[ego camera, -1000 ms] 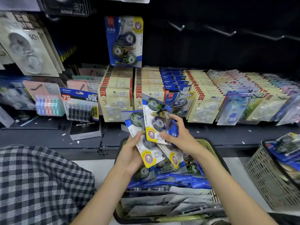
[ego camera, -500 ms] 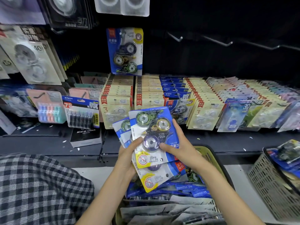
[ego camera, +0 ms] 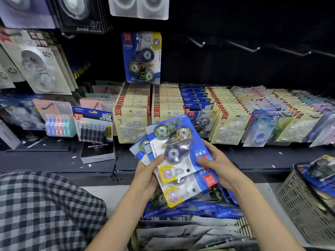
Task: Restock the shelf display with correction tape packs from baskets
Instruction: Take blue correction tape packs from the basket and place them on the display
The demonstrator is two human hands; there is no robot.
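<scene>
I hold a fanned stack of blue correction tape packs (ego camera: 174, 151) upside down over the basket, just in front of the shelf. My left hand (ego camera: 147, 176) grips the stack's left edge, thumb on top. My right hand (ego camera: 216, 165) grips the right edge of the top pack. More blue packs (ego camera: 208, 209) lie in the basket (ego camera: 242, 225) below. One matching pack (ego camera: 142, 57) hangs on a hook above the shelf.
Rows of beige and blue packs (ego camera: 134, 124) fill the shelf (ego camera: 59, 160). Bare hooks (ego camera: 243, 47) stick out at the upper right. A second grey basket (ego camera: 306, 205) with blue packs stands at the right. A checked sleeve (ego camera: 43, 211) fills the lower left.
Both hands lifted the stack from the basket towards the shelf and squared the packs together; the top pack now lies flatter, facing me.
</scene>
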